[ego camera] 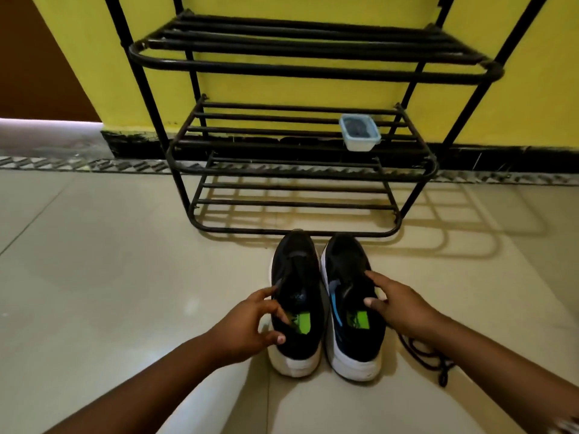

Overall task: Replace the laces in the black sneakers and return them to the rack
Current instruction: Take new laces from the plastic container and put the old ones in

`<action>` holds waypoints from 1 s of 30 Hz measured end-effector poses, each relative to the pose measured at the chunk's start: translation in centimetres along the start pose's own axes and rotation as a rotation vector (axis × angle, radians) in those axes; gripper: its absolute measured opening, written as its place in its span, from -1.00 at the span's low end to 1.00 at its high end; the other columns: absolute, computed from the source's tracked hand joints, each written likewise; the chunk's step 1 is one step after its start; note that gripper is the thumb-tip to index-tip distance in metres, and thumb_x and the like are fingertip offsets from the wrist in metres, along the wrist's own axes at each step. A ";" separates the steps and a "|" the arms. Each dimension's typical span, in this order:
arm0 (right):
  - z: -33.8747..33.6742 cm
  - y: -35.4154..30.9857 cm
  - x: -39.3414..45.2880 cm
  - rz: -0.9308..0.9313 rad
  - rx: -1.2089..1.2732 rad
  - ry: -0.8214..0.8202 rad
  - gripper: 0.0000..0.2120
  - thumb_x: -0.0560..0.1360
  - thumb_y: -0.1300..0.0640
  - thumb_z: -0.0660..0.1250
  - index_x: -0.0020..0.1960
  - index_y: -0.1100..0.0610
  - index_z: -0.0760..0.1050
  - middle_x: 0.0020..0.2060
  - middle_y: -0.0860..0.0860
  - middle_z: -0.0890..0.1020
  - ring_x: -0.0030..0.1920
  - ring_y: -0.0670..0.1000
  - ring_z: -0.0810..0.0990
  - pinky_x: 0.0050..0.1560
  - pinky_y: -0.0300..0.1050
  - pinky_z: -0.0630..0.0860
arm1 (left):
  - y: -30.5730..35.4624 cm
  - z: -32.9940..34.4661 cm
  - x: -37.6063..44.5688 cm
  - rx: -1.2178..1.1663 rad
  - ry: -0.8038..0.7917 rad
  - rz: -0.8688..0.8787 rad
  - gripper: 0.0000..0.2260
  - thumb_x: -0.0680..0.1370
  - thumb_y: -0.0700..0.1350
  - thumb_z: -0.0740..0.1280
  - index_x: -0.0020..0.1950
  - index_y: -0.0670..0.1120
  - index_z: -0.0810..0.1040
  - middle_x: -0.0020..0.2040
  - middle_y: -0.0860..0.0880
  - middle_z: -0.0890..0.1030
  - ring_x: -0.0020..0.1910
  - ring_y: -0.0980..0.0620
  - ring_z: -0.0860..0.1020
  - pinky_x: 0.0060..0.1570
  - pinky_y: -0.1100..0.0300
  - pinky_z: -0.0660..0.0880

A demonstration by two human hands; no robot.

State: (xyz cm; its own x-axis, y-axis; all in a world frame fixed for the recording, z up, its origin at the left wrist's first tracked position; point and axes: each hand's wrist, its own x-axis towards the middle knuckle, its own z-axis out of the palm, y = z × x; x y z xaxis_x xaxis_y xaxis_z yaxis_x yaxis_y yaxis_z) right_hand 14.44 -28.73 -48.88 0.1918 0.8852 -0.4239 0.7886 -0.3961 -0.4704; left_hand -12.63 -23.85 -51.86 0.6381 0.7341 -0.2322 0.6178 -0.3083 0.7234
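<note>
Both hands at the black sneakers on the floor, just in front of the rack.

The loose lace [430, 358] lying under the right forearm could snag and drag as the pair is lifted. The left hand [250, 321] curls round the left sneaker [297, 305] at its collar; the right hand [398, 305] rests spread fingers on the right sneaker [351, 302]. The rack [300, 233] stands just beyond the toes.

You have bare pale tiled floor [109, 261] left of the two black white-soled sneakers [326, 308]. Ahead, the black tubular metal rack [297, 173] has open lower shelves; a small clear lidded plastic box [359, 133] blocks the middle shelf's right end. Coiled dark laces [429, 355] lie right.
</note>
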 end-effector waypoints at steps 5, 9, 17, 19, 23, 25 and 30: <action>-8.3 -2.7 -0.9 -0.141 0.066 -0.020 -0.55 0.54 0.04 0.29 0.40 0.02 0.33 0.23 0.01 0.53 0.13 -0.06 0.50 0.12 -0.18 0.41 | 3.3 -5.3 0.2 0.235 -0.052 0.073 -0.58 0.50 0.05 0.37 0.32 0.13 0.35 0.34 0.22 0.23 0.32 0.26 0.28 0.19 0.59 0.13; -16.9 -6.4 0.4 -0.080 0.076 -0.051 -0.51 0.54 -0.03 0.26 0.43 0.01 0.27 0.14 0.01 0.58 0.08 -0.05 0.53 0.01 -0.18 0.41 | 9.3 -11.3 4.1 0.029 0.053 0.059 -0.84 0.52 0.01 0.35 0.09 0.10 0.51 0.15 0.15 0.53 0.11 0.24 0.51 0.13 0.23 0.48; -21.2 -11.2 9.1 -0.045 -0.302 0.311 -0.69 0.57 0.02 0.25 0.21 0.18 0.52 0.18 0.13 0.55 0.15 0.12 0.51 0.15 -0.02 0.45 | 15.3 -14.0 18.3 -0.038 0.377 0.054 -0.55 0.57 -0.11 0.28 0.44 0.07 0.26 -0.06 -0.07 0.52 -0.32 0.02 0.52 -0.36 0.17 0.50; -20.1 -11.2 10.7 -0.082 -0.135 0.383 -0.59 0.55 0.05 0.28 0.38 0.10 0.37 0.34 0.11 0.42 0.21 0.10 0.46 0.12 -0.07 0.44 | 15.0 -13.1 19.7 -0.089 0.337 0.056 -0.46 0.57 -0.17 0.27 0.48 0.14 0.16 -0.09 -0.03 0.46 -0.24 -0.02 0.54 -0.25 0.10 0.54; -18.4 -10.8 12.8 -0.068 0.076 0.317 -0.58 0.55 0.13 0.28 0.40 0.09 0.35 0.31 0.12 0.44 0.20 0.11 0.48 0.19 -0.02 0.47 | 14.7 -11.6 22.2 -0.069 0.249 0.026 -0.37 0.54 -0.27 0.22 0.49 0.20 0.13 0.37 -0.13 0.34 -0.12 -0.03 0.52 -0.30 0.15 0.51; -18.0 -10.7 13.6 -0.061 0.187 0.360 -0.68 0.56 0.17 0.26 0.31 0.13 0.45 0.22 0.13 0.50 0.16 0.13 0.50 0.16 -0.02 0.49 | 15.0 -11.1 23.1 -0.079 0.211 0.042 -0.42 0.55 -0.30 0.19 0.49 0.13 0.20 0.34 -0.12 0.37 -0.23 0.07 0.46 -0.38 0.27 0.41; -17.6 -10.5 14.7 0.068 0.638 0.529 -0.80 0.57 0.19 0.26 0.11 0.29 0.52 -0.12 0.18 0.59 -0.19 0.14 0.62 -0.07 0.04 0.62 | 14.4 -11.1 22.7 -0.136 0.245 0.133 -0.57 0.60 -0.32 0.12 0.41 0.02 0.37 0.17 -0.11 0.47 -0.29 0.09 0.42 -0.39 0.35 0.37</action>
State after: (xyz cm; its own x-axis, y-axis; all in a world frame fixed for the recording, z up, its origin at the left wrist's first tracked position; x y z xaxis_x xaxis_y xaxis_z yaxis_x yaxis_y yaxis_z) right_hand 19.29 -7.23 -36.56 0.6018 0.7892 -0.1220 0.3132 -0.3737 -0.8731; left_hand 5.61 -4.94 -39.49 0.5692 0.8219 0.0223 0.4587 -0.3400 0.8210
